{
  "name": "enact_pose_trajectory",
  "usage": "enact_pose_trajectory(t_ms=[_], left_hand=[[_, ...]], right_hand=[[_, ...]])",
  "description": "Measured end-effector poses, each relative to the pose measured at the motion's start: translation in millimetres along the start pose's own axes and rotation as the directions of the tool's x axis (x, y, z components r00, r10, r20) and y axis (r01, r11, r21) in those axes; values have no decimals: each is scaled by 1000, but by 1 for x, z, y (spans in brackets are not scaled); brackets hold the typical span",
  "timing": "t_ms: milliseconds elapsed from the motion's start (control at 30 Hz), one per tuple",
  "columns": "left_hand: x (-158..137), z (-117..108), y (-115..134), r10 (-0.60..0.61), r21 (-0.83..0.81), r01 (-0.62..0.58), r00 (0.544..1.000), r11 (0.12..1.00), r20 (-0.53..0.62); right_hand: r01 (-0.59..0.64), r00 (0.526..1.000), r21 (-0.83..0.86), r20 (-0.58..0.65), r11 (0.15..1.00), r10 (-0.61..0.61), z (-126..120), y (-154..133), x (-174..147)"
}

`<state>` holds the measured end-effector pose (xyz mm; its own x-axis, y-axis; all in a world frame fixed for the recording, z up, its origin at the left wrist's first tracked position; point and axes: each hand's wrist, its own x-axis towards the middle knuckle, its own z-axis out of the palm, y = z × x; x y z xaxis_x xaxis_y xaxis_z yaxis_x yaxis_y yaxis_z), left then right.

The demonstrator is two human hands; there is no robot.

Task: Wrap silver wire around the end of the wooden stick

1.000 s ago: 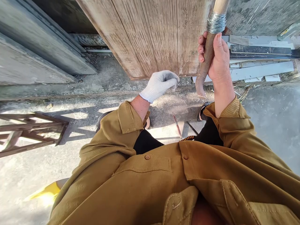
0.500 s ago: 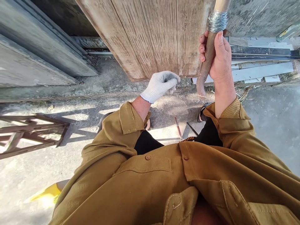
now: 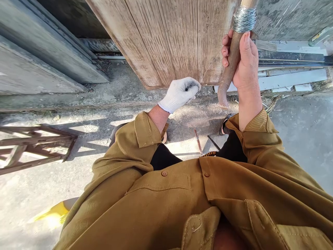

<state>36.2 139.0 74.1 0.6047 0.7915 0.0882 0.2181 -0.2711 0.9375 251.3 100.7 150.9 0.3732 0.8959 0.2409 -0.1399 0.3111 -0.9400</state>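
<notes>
My bare right hand (image 3: 246, 59) is wrapped round a curved wooden handle (image 3: 229, 71), which stands tilted with its lower end bent to the left. A thick coil of silvery wire (image 3: 244, 19) is wound about the handle just above my fingers. The handle's upper end runs out of view at the top. In a white knitted glove, my left hand (image 3: 180, 93) pinches a thin loose strand of wire (image 3: 208, 68) between thumb and forefinger. That strand slants up to the right toward the handle.
A weathered plank board (image 3: 179, 45) leans ahead of me. Flat strips and offcuts (image 3: 291, 80) lie at the right. A wooden frame (image 3: 36, 146) stands at the left, and a yellow object (image 3: 52, 213) at lower left. A reddish rod (image 3: 198, 141) and a dark rod (image 3: 213, 142) lie between my feet.
The wire coil and the handle's upper part have shifted slightly right and up. My left hand has moved a little to the right, still pinching the strand.
</notes>
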Motion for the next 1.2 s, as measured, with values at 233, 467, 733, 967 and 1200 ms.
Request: enact_pose_trajectory(t_ms=[233, 467, 733, 967, 1200], left_hand=[[6, 3, -6, 42, 81, -40, 999, 996, -20], [12, 5, -6, 79, 203, -64, 995, 977, -68], [9, 6, -1, 0, -102, 13, 992, 995, 126], [9, 11, -7, -62, -288, 53, 998, 956, -22], [11, 15, -13, -35, -118, 12, 980, 993, -197]], right_hand=[[-22, 1000, -8, -8, 1000, 22, 2, -1, -1], [-94, 995, -69, -49, 993, 90, 11, 3, 0], [-83, 993, -73, -89, 994, 76, 2, 14, 11], [3, 997, -12, -71, 1000, -4, -6, 11, 9], [-7, 999, -18, -46, 1000, 6, -2, 6, 5]])
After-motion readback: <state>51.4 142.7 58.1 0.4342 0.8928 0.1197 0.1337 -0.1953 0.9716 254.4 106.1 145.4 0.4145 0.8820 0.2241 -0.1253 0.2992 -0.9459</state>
